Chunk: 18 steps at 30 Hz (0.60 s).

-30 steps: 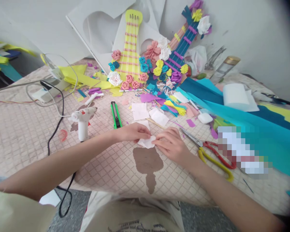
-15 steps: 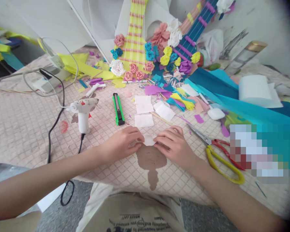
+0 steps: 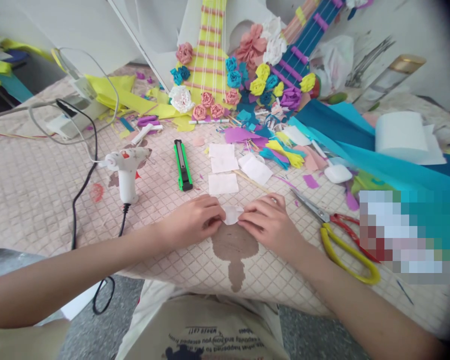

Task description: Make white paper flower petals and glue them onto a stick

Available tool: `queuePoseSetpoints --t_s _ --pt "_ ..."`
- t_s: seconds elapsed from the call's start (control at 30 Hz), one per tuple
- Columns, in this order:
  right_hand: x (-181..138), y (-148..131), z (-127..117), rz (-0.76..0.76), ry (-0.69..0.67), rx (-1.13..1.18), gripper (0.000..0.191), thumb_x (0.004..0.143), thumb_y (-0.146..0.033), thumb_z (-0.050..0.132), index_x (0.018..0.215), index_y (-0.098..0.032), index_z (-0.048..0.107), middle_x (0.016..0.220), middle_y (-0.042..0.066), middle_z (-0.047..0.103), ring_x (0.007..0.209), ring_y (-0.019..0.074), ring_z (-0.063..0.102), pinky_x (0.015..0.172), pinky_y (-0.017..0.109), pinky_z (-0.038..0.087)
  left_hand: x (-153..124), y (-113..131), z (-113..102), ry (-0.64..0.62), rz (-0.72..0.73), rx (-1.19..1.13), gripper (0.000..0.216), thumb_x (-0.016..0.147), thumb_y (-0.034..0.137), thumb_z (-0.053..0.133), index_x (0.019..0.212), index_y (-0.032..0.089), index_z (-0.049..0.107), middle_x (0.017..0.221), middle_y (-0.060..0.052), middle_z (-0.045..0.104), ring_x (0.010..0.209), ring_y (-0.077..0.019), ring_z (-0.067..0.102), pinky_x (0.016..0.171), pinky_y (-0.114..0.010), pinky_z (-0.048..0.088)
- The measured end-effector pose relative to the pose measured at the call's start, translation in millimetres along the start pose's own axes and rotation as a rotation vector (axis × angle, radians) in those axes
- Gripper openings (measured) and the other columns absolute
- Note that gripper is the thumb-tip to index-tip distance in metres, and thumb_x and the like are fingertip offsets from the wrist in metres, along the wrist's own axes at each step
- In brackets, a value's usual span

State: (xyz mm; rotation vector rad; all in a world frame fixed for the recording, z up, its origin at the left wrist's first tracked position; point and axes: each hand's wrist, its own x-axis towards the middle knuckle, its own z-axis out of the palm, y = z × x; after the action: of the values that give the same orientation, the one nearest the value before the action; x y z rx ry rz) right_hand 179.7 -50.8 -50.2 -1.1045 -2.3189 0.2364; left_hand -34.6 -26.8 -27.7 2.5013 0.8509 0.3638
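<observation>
Between my fingertips is a small piece of white paper (image 3: pixel 231 215), just above the brown stain on the tablecloth. My left hand (image 3: pixel 197 220) pinches its left end, and my right hand (image 3: pixel 266 220) pinches the right end. Several white paper squares (image 3: pixel 223 184) lie just beyond my hands. A green utility knife (image 3: pixel 182 165) rests to the left of those squares. Farther left is a white glue gun (image 3: pixel 127 172). Scissors (image 3: pixel 328 220) with one red and one yellow handle lie to the right of my right hand.
Paper-flower-covered guitar shapes, one yellow (image 3: pixel 210 65) and one blue (image 3: pixel 298 57), stand at the back. Paper scraps (image 3: pixel 247 135) litter the table before them. At right are blue paper sheets (image 3: pixel 360 150) and a white roll (image 3: pixel 401 135). A power strip (image 3: pixel 73 120) with cables sits left.
The white paper between my fingers looks narrower and more gathered at its ends. My hands stay nearly in place; the view has shifted slightly.
</observation>
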Motion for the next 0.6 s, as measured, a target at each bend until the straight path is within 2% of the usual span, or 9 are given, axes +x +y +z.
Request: queuePoseSetpoints --t_s 0.3,0.43,0.6 --pt "0.0 -4.3 2.5 0.138 -0.032 0.063 0.011 0.08 -0.019 0.06 0.07 -0.019 0.061 0.071 -0.002 0.058 0.073 0.0138 0.051 0.083 0.037 0.027 1.9 2.5 0.4 -0.036 -0.059 0.0 0.012 0.081 0.02 0.053 0.08 0.012 0.062 0.075 -0.005 0.056 0.073 -0.0151 0.05 0.067 -0.026 0.041" --pt "1.5 -7.1 2.8 0.202 -0.035 0.103 0.009 0.078 -0.018 0.061 0.069 -0.019 0.061 0.07 -0.002 0.059 0.073 0.014 0.052 0.082 0.036 0.027 3.4 0.5 3.5 -0.02 -0.085 0.004 0.015 0.084 0.019 0.05 0.081 0.013 0.062 0.078 -0.006 0.058 0.075 -0.0153 0.051 0.069 -0.026 0.041" --pt "4.5 -10.0 2.9 0.29 -0.047 0.112 0.011 0.077 -0.018 0.061 0.066 -0.019 0.061 0.067 -0.002 0.06 0.073 0.0149 0.053 0.08 0.036 0.026 6.2 0.9 3.6 -0.008 -0.144 -0.03 0.013 0.082 0.017 0.051 0.076 0.013 0.062 0.071 -0.003 0.056 0.07 -0.0138 0.05 0.065 -0.025 0.04"
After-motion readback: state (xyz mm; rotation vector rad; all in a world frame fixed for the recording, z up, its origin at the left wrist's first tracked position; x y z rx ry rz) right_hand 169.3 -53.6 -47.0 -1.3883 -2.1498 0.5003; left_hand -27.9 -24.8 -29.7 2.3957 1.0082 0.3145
